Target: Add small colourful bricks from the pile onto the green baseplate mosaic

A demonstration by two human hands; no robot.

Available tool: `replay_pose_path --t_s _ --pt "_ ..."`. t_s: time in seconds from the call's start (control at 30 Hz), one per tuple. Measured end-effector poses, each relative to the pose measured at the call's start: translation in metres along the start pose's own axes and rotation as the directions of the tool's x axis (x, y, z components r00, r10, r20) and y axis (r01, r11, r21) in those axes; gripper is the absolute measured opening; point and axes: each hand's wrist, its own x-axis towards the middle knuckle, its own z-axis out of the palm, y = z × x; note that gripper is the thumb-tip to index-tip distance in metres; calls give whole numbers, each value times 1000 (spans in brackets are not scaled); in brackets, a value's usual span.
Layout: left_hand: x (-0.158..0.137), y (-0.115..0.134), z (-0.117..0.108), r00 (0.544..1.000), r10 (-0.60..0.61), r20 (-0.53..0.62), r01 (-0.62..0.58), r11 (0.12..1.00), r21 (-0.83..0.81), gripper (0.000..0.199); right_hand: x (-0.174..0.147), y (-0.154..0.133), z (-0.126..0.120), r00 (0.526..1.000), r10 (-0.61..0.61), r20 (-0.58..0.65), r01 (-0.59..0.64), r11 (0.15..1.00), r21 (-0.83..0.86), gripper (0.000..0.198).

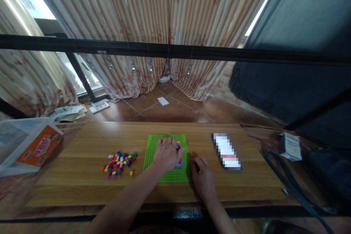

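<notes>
Well, the long patterned curtains (142, 14) take up most of the upper frame, and below them a wooden table (93, 186) spans the lower half. At its lower centre lies a green studded baseplate (175, 178), square to the person, probably so that both arms reach it with ease. The left hand (167, 155) is laid over it palm down, fingers stretched forward and thumb out to the side; I'd guess it steadies the plate or presses on it, but what lies under the palm is hidden from me. Just beside the plate's right edge, the right hand (203, 177) rests low with its fingers curled in; I cannot tell whether they pinch anything. Further right lies a phone (227, 151), its screen blurred, perhaps angled there to be glanced at. Left of centre sits a loose pile of coloured blocks (119, 162), seemingly kept off the plate yet close to the left arm. Smaller still, a patch of pink, purple and blue pieces (179, 163) peeks out on the plate beside the left hand. Last, one yellow block (131, 173) sits apart, just below the pile.
</notes>
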Motion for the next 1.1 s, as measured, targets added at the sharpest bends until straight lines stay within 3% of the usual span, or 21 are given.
replay_pose_path --t_s 0.5,1.1 --pt "-14 11 -7 996 -64 60 63 998 26 47 -1 2 0 1000 16 23 -16 1000 17 23" --pt "-9 14 -3 987 -112 118 118 992 -47 68 -3 14 -4 991 75 111 -72 997 -28 38"
